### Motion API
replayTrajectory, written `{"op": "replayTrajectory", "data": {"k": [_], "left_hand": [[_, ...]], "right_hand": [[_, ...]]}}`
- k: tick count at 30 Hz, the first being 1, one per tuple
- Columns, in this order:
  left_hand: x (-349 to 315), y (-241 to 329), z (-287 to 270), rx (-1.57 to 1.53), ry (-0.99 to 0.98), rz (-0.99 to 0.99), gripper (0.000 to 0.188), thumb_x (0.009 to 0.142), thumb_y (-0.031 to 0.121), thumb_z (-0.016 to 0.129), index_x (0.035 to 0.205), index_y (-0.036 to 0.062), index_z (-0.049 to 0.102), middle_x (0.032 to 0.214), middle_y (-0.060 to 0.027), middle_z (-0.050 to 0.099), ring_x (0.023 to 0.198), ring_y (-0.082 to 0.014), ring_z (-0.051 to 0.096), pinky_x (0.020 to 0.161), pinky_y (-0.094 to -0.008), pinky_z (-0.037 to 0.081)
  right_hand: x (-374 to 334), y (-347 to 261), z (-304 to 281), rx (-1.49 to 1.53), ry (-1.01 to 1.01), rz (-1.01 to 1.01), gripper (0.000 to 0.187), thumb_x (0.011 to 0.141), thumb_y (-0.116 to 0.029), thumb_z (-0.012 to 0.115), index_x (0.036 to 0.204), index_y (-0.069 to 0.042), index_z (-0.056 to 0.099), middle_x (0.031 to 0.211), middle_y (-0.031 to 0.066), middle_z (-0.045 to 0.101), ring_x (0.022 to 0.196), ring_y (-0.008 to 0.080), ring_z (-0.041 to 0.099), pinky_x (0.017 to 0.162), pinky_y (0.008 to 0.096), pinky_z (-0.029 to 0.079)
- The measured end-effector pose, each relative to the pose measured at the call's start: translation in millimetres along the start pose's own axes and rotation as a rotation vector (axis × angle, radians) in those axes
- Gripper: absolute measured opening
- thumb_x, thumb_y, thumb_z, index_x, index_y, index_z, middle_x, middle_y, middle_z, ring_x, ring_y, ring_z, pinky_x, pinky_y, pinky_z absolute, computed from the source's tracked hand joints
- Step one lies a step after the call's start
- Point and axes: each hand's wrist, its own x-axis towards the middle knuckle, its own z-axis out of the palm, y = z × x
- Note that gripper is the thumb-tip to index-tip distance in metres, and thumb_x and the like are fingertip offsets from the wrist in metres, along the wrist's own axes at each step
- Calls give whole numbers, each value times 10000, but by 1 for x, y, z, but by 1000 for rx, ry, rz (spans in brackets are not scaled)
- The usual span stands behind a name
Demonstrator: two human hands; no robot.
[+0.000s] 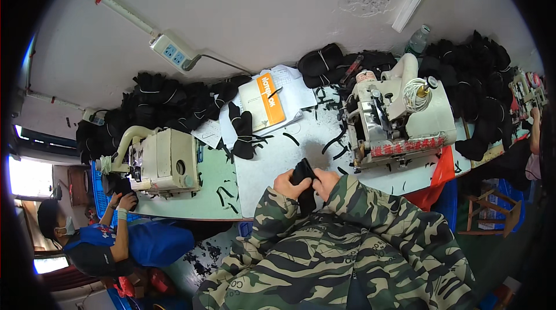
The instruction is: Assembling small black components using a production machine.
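Close in front of my body, at the near edge of the white table (263, 171), both my hands hold one piece of black knit fabric (303, 173). The fingers of my left hand (285, 185) are closed on its left side. On its right side my right hand (326, 183) grips it near the top, thumb toward the cloth. The piece stands upright between them, its lower end hanging toward my jacket. Whether it is a sock or a glove I cannot tell. Ahead and to the left lies a tied black bundle (244, 136).
To the right stands a cream sewing machine (431, 119); another machine (165, 162) stands left, where a co-worker (110, 240) handles black cloth. Bundles of black knitwear (168, 98) line the wall. An orange-and-cream notebook (260, 104) rests on papers. Black scraps (291, 139) litter the table.
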Motion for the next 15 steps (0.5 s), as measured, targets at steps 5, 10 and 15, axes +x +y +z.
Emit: {"op": "replayTrajectory", "data": {"k": [5, 10, 15], "left_hand": [[7, -75, -62, -145, 380, -434, 388, 646, 299, 645, 795, -58, 609, 745, -156, 626, 599, -204, 596, 573, -307, 467], [4, -25, -114, -56, -65, -206, 308, 692, 233, 610, 808, -52, 622, 728, -110, 632, 612, -167, 591, 562, -300, 473], [2, -8, -55, -498, -247, -237, 325, 842, 274, 566, 952, -32, 562, 769, -64, 589, 652, -138, 571, 561, -265, 471]], "right_hand": [[20, 37, 8, 979, 23, 420, 293, 795, -111, 445, 1037, 51, 474, 768, 174, 580, 589, 248, 594, 565, 383, 480], [6, 8, -16, -160, 167, -91, 565, 713, -197, 612, 1180, 30, 389, 1153, 244, 443, 1062, 364, 437, 892, 400, 365], [-1, -36, 2, 162, -79, -200, 604, 745, -292, 627, 1221, -22, 372, 1083, 218, 511, 972, 362, 522, 828, 380, 426]]}}
